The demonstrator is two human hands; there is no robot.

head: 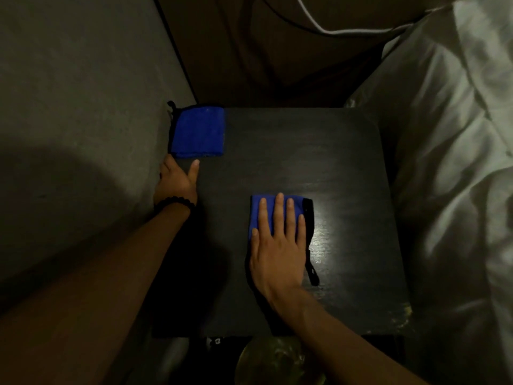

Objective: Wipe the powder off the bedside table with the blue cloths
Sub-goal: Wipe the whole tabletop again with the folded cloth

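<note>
While my right hand point(277, 245) presses one blue cloth point(277, 209) flat mid-wipe on the counter point(305, 148), pale powder point(399, 315) right of it needs sweeping next.

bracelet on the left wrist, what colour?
Black beaded bracelet, seen in the head view on the wrist of the left hand.

Dark woodgrain table point(277, 151), plush cloths point(198, 133)

Right hand point(277, 245) flat on blue cloth point(256, 209)
</note>
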